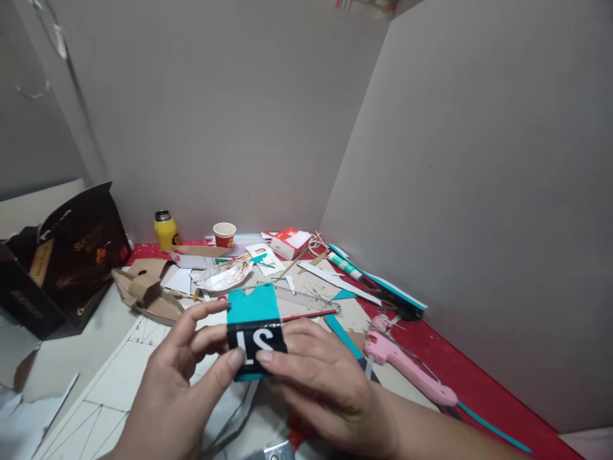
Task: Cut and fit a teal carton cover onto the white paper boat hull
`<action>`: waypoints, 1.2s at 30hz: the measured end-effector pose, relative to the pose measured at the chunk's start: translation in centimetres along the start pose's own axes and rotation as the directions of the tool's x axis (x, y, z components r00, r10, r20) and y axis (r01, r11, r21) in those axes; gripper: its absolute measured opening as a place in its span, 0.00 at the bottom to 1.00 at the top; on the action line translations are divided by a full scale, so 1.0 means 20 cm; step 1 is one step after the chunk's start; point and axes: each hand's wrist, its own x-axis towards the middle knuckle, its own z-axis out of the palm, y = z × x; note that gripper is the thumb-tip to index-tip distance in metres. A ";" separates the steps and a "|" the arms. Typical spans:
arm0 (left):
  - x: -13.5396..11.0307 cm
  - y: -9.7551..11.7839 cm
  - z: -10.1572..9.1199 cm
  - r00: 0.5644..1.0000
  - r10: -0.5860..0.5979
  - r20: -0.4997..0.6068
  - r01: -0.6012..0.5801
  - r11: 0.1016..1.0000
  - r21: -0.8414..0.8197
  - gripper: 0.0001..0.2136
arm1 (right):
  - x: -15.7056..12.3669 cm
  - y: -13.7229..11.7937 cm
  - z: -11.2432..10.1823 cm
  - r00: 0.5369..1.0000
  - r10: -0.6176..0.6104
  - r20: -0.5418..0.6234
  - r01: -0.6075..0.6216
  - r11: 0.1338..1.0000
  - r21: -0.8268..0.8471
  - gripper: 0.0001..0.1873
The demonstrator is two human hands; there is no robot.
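Between both hands is a small teal and black piece of printed cardboard (253,303) with large white letters on its black band. Its top edge looks cut unevenly. My left hand (186,364) pinches its left side, thumb on the front face and fingers at the edge and behind. From the right, my right hand (320,370) grips it with the thumb pressed on the lettering, its other fingers partly hidden. Just beyond the piece lie a clear ruler (306,298) and a red pencil-like stick (309,315). A pink glue gun (412,370) rests to the right.
A large dark box (71,275) stands at the left. Farther back are a yellow bottle (165,231), a paper cup (225,234) and a red and white box (290,243). Cardboard scraps (146,291) and a drawn-on white sheet (108,390) cover the table. Grey walls (460,191) enclose it.
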 end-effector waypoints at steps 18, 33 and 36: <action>0.15 -0.07 -0.13 0.824 0.554 0.119 -0.479 0.570 0.668 0.22 | -0.01 0.16 0.00 0.635 0.642 0.430 -0.684 0.208 0.699 0.12; 0.15 -0.06 -0.06 0.976 -0.047 0.214 -0.114 0.725 0.679 0.13 | -0.04 0.21 0.09 0.599 0.676 0.429 -0.741 0.265 0.617 0.05; 0.16 -0.11 -0.06 0.959 -0.128 0.254 -0.084 0.726 0.683 0.22 | -0.04 0.21 0.09 0.601 0.662 0.447 -0.773 0.340 0.536 0.03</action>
